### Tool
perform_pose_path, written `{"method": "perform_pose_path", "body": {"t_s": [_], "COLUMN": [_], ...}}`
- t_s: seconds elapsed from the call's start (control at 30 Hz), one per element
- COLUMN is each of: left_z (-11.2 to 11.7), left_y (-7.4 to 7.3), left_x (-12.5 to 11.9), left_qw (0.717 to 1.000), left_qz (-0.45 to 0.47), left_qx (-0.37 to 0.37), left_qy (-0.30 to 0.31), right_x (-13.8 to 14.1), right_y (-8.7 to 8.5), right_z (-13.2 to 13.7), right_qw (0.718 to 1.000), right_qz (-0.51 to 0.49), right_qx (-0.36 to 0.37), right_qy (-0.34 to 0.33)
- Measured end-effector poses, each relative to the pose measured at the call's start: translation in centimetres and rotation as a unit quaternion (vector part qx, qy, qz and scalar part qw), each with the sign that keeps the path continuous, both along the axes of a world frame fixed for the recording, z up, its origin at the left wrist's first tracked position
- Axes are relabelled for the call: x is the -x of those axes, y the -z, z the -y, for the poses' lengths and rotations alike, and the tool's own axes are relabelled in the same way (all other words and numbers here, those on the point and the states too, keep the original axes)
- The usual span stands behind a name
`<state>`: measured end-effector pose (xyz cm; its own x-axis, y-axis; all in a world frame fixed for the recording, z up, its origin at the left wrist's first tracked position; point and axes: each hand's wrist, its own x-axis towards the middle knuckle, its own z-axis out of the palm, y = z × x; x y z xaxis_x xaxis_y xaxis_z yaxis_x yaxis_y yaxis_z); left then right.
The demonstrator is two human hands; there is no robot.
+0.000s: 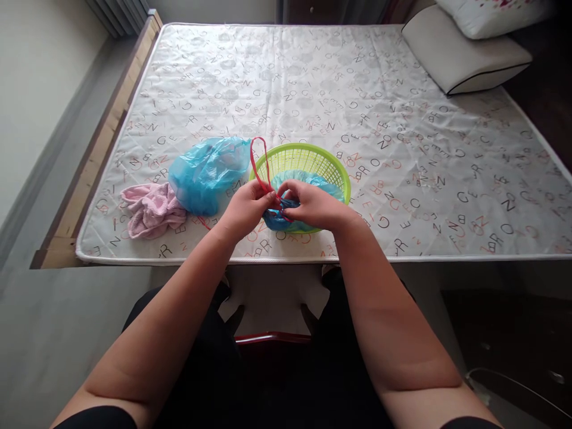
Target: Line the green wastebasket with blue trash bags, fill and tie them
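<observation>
both hands (pixel 279 208) meet at centre, fingers (pixel 286 192) pinched closed.

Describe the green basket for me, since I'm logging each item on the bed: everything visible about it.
The green basket is round, lime-coloured, apparently plastic, with slotted latticed walls. It sits upright on the letter-printed mattress near its front edge. A blue plastic bag fills its near half. The left hand and right hand cover its near rim, gripping the bag and a red cord.

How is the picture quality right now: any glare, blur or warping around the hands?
Head view: soft, even daylight, no glare; left hand, right hand, red drawstring and green basket are sharp; wide-angle warping bends the mattress edges; corners darken.
</observation>
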<state>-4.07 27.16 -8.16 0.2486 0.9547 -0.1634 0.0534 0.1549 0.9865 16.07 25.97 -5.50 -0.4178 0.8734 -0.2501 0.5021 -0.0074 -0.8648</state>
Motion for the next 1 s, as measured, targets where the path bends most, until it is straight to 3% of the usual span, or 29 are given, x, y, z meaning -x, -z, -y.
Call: {"method": "perform_pose_path", "body": {"t_s": [0.23, 0.4, 0.53, 0.73, 0.9, 1.0], "left_z": [-0.2, 0.2, 0.9, 1.8, 2.1, 1.9], "left_y": [0.7, 0.7, -0.1, -0.2, 0.2, 0.0], "left_x": [0.6, 0.0, -0.6, -0.8, -1.0, -1.0], "left_qw": [0.993, 0.992, 0.985, 0.975, 0.974, 0.975], "left_qz": [-0.062, 0.055, 0.100, 0.081, 0.054, 0.034], "left_qx": [-0.086, -0.097, -0.135, -0.196, -0.214, -0.210], "left_qy": [-0.048, -0.058, -0.048, -0.071, -0.052, -0.067], "right_x": [-0.2, 0.2, 1.0, 1.6, 1.7, 1.3], "right_y": [0.1, 0.5, 1.0, 0.9, 1.3, 1.4], "right_z": [-0.1, -0.5, -0.7, -0.2, -0.2, -0.5], "right_qw": [0.998, 0.991, 0.970, 0.921, 0.895, 0.898], "right_qz": [-0.048, -0.106, -0.171, -0.314, -0.374, -0.362], "right_qx": [-0.006, 0.020, 0.081, 0.156, 0.150, 0.091], "right_qy": [0.034, 0.083, 0.156, 0.172, 0.190, 0.234]}}
